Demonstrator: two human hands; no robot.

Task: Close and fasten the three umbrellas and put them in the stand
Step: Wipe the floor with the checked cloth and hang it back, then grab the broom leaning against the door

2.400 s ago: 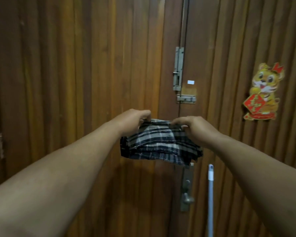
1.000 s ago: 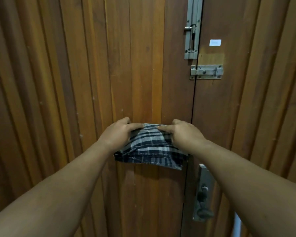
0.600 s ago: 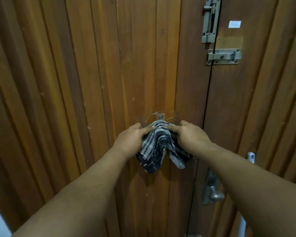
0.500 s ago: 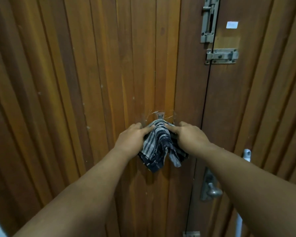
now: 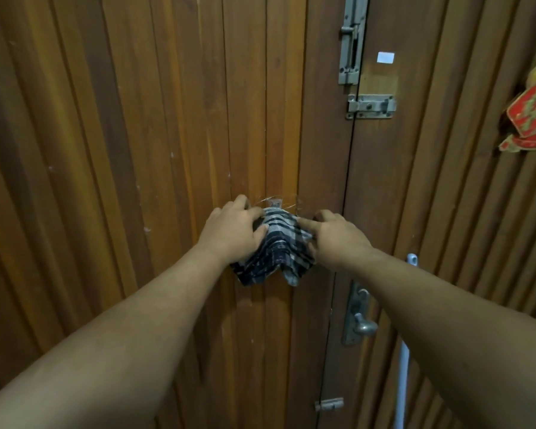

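Observation:
No umbrella or stand is in view. A dark blue and white plaid cloth (image 5: 277, 249) hangs bunched against a wooden door (image 5: 136, 181), its top at a small metal hook (image 5: 274, 202). My left hand (image 5: 232, 233) lies over the cloth's left side with the fingers curled onto it. My right hand (image 5: 338, 239) grips the right side, the index finger pressing on the fabric. The cloth's lower folds droop below both hands.
The door seam carries a vertical slide bolt (image 5: 350, 41) and a flat latch (image 5: 371, 106) up top, and a lever handle (image 5: 361, 323) lower right. A white pole (image 5: 402, 382) leans near the handle. A red and yellow paper decoration (image 5: 532, 116) sticks to the right panel.
The cloth was held spread flat between both hands; now it is bunched and hanging at the hook. My hands have closed in on it, and the left hand has slid over its top.

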